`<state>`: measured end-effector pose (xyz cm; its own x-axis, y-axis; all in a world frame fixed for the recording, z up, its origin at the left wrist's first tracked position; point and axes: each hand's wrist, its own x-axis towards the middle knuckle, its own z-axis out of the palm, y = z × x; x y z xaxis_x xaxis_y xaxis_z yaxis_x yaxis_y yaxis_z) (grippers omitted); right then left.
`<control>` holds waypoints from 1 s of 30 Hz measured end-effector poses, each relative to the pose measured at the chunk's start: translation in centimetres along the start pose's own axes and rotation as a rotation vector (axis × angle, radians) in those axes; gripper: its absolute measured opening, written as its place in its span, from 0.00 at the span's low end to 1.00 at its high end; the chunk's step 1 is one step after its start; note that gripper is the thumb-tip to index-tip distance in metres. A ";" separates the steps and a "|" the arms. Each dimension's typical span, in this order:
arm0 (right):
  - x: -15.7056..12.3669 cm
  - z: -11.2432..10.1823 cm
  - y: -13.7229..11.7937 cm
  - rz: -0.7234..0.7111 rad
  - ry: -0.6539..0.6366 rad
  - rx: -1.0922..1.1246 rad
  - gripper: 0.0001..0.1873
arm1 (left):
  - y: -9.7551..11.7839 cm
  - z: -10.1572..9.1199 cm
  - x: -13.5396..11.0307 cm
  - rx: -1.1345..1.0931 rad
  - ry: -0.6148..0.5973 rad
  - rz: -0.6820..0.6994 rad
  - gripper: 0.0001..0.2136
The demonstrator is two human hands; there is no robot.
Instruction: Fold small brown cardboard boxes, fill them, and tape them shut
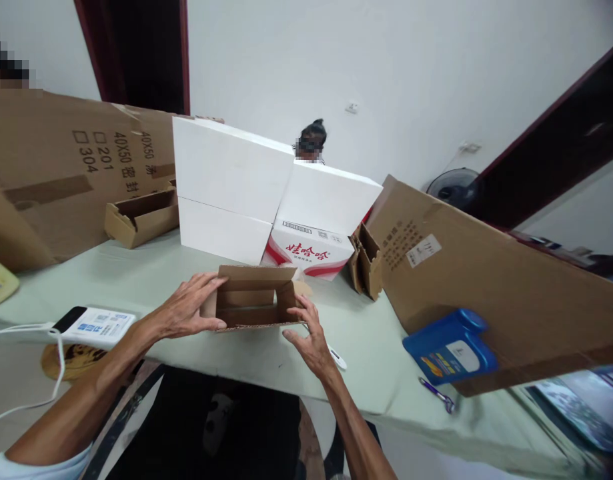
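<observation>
A small brown cardboard box (256,275) stands on the pale green tablecloth in front of me, open at the top with its flaps raised. My left hand (189,310) grips its left end, fingers over the flap and thumb at the near edge. At the right end, my right hand (311,333) has curled fingers on the cardboard, with the thumb by the near lower corner. Beside that hand lies a white, slim object (337,358), partly hidden. Behind the box are large white boxes (231,173) and a red-and-white printed carton (311,250).
Large cardboard sheets (51,160) stand at the left and right. Narrow cardboard trays (141,217) flank the white boxes. A blue bottle (449,350) and a purple pen (436,393) lie at right. A white device with cables (99,323) lies left. A person (313,137) is behind the boxes.
</observation>
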<state>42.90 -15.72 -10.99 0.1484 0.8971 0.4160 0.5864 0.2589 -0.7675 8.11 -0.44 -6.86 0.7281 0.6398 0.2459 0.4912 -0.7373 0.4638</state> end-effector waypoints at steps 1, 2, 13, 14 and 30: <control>0.1 0.2 0.1 -0.006 0.002 -0.003 0.23 | -0.1 -0.1 0.1 -0.031 -0.014 0.006 0.43; 0.2 0.4 0.2 -0.012 0.003 -0.002 0.24 | -0.2 -0.1 0.2 -0.060 -0.024 0.010 0.42; 0.6 1.2 1.1 0.040 0.012 0.048 0.19 | -1.4 0.4 2.5 -0.082 -0.115 -0.045 0.65; 0.5 1.1 1.0 0.042 0.013 0.057 0.19 | -1.4 0.2 2.5 -0.086 -0.126 -0.041 0.65; 0.7 1.5 1.3 0.034 0.124 0.079 0.16 | -2.8 1.5 -0.2 -0.621 0.117 0.035 0.73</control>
<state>42.57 -14.28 -12.39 0.2675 0.8561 0.4422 0.5158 0.2604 -0.8162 7.33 1.20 -9.54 0.6646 0.6629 0.3446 0.0736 -0.5171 0.8528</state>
